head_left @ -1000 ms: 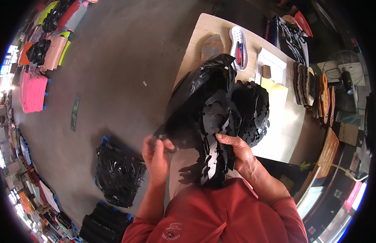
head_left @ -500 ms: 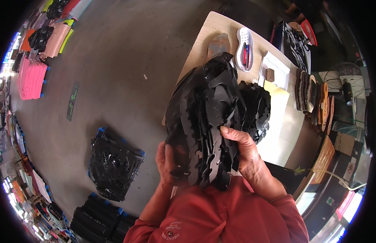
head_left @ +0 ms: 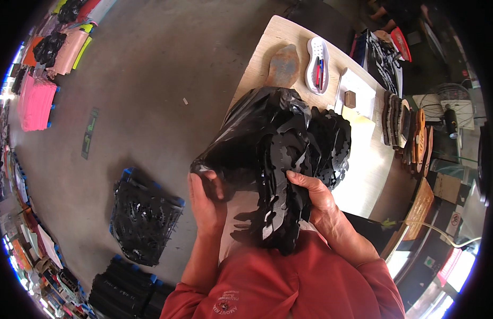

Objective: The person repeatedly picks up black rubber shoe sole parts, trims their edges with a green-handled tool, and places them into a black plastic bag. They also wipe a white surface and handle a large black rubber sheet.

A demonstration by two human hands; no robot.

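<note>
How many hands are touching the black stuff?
2. The left hand is at the edge of the black bag, and the right hand holds the black pieces. Some of the right hand's fingers are hidden behind them.

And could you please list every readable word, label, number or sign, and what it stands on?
Wording is located here, not copied out.
Red shirt: pale lettering with a small emblem.
Dark floor strip: green arrows.
Lower-left black stack: pale handwriting, too blurred to read.
Small sign, far right: red ring, detail too small.
White paper: nothing legible.
Black pieces in the right hand: none visible.
</note>
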